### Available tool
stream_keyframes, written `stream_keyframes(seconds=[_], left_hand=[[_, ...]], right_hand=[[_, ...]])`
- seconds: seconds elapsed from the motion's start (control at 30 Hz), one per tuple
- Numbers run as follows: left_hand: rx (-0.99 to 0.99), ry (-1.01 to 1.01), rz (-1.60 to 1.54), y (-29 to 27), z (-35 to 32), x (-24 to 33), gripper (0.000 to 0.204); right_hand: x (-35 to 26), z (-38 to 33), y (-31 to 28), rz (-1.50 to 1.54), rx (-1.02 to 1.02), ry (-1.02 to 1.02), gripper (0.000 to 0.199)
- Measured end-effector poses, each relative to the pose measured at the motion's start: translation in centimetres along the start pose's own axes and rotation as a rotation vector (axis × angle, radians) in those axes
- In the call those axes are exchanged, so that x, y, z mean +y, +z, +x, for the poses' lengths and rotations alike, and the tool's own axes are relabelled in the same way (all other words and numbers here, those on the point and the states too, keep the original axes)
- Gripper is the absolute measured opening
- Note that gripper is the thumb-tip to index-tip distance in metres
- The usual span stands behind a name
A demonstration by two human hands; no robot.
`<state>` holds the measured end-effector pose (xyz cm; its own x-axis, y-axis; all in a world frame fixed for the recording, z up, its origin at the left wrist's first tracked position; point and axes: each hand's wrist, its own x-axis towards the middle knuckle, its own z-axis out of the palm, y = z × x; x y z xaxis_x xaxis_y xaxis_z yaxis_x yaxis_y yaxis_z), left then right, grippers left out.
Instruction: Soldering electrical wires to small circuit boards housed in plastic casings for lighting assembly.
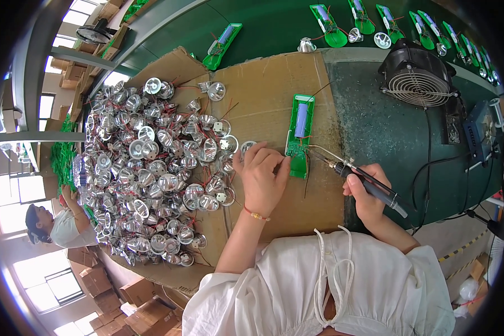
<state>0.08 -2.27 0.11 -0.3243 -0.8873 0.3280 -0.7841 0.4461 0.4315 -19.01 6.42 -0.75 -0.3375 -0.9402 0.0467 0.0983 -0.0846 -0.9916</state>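
A green plastic lamp housing (300,166) lies on the cardboard in front of me. It carries a purple cylindrical battery (301,120), thin wires and a small green circuit board. My right hand (369,193) grips a soldering iron (378,193) with a thin curved metal tube along it, its tip by the board's right side. My left hand (261,178) is beside the housing's left edge, fingers curled and thumb and fingertips drawn together; whatever they pinch is hidden. A silver reflector cup (248,147) shows just behind these fingers.
A big heap of silver reflector cups (151,168) with wires covers the cardboard (263,78) at left. A black fan (417,78) and a blue box-shaped device (479,134) stand at right. More green housings (333,33) line the far side. Another person (67,221) works at far left.
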Motion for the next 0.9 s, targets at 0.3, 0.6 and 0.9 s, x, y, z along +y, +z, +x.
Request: stream_keyframes(seconds=[0.3,0.6,0.9], left_hand=[[-0.009,-0.008,0.351,-2.3,0.7,0.6,0.020],[-0.017,0.136,0.266,1.7,12.1,-0.6,0.017],[-0.007,-0.302,0.336,4.4,26.0,-7.0,0.071]], right_hand=[[0.6,0.1,-2.0,0.008,0.119,0.034,0.015],[1.4,1.3,-2.6,0.003,0.178,0.108,0.014],[2.7,1.1,-3.2,0.094,0.159,0.164,0.012]])
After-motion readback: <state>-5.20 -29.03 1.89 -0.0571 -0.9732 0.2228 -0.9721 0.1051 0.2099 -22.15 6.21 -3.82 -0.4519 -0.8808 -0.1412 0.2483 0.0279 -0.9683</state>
